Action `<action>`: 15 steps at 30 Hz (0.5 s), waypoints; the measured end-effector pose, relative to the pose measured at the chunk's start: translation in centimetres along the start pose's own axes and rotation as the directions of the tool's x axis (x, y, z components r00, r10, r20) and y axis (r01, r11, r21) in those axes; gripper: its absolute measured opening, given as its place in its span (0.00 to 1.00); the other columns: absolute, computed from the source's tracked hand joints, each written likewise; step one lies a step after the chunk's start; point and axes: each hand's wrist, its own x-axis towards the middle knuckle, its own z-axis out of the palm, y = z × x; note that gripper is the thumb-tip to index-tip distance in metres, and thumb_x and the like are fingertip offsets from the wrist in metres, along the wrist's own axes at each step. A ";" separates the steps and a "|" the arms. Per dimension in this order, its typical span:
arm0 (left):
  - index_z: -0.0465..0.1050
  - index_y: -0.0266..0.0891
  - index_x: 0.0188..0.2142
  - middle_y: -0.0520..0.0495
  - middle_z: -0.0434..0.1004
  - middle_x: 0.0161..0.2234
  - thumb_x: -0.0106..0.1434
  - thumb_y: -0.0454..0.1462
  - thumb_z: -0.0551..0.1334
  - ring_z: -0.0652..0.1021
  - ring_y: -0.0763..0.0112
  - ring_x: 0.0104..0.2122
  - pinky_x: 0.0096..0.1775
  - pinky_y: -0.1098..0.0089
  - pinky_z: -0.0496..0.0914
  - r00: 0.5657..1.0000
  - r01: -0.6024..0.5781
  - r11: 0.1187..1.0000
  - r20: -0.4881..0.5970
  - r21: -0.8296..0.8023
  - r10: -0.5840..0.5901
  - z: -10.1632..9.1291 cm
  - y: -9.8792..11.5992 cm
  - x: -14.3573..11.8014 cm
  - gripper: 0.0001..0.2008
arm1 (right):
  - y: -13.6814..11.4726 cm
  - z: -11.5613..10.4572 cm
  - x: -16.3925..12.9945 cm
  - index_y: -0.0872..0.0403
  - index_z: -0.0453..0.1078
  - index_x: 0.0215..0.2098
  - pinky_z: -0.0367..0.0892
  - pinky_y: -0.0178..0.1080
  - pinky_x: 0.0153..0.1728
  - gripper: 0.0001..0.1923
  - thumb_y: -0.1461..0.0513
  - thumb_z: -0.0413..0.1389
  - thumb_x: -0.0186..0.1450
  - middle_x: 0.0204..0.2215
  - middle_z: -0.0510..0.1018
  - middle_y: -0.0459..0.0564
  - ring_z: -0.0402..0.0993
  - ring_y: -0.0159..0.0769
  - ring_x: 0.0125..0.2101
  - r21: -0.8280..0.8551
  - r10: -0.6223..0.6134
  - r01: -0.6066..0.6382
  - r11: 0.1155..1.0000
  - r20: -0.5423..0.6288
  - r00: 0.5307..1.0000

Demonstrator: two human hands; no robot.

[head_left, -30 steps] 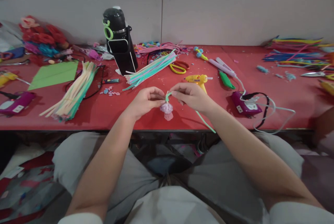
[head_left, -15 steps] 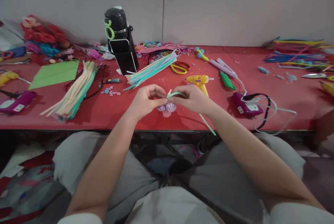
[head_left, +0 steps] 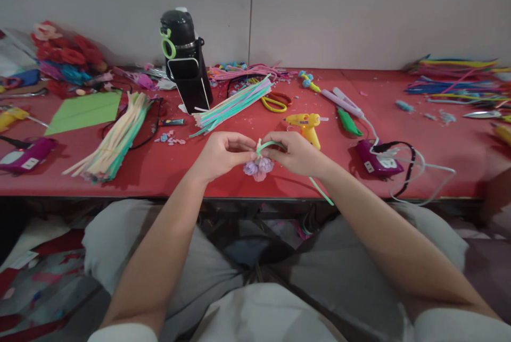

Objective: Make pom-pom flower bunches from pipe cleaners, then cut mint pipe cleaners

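Finds lilac-and-pink craft flower (head_left: 263,166) between left hand (head_left: 223,156) and right hand (head_left: 293,154), equally near each, blossom-end toward the body. Gripped near its neck by the left; meets there green pipe cleaner (head_left: 321,191), pinched in the right.

One head-worn view looks forward and down at the nearby red table (head_left: 167,166)

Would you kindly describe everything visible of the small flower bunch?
The small flower bunch has fuzzy-looking lilac blooms and a pinker part nearest the front of the red table. From its base rise a cream stub and a green strip, perhaps pipe cleaner, arching toward the right hand. That hand and the left hand pinch there. Whether it touches the table is unclear.
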 end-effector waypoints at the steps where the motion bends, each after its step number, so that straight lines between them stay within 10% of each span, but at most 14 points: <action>1: 0.82 0.35 0.36 0.43 0.85 0.33 0.50 0.38 0.76 0.84 0.62 0.35 0.37 0.67 0.77 1.000 -0.006 1.000 -0.005 -0.004 0.006 0.0 -0.1 0.0 0.14 | 0.1 0.0 0.0 0.55 0.73 0.34 0.65 0.37 0.33 0.07 0.60 0.56 0.66 0.30 0.79 0.47 0.71 0.34 0.30 -0.003 -0.001 0.001 1.000 -0.004 1.000; 15: 0.76 0.38 0.49 0.44 0.84 0.36 0.55 0.40 0.74 0.84 0.63 0.37 0.39 0.68 0.77 0.979 0.004 0.999 0.205 -0.047 0.006 -0.2 0.7 -0.3 0.23 | -0.1 -0.8 -0.1 0.55 0.71 0.32 0.62 0.36 0.29 0.11 0.55 0.57 0.66 0.25 0.72 0.45 0.66 0.31 0.26 0.083 0.090 -0.104 0.991 0.155 0.984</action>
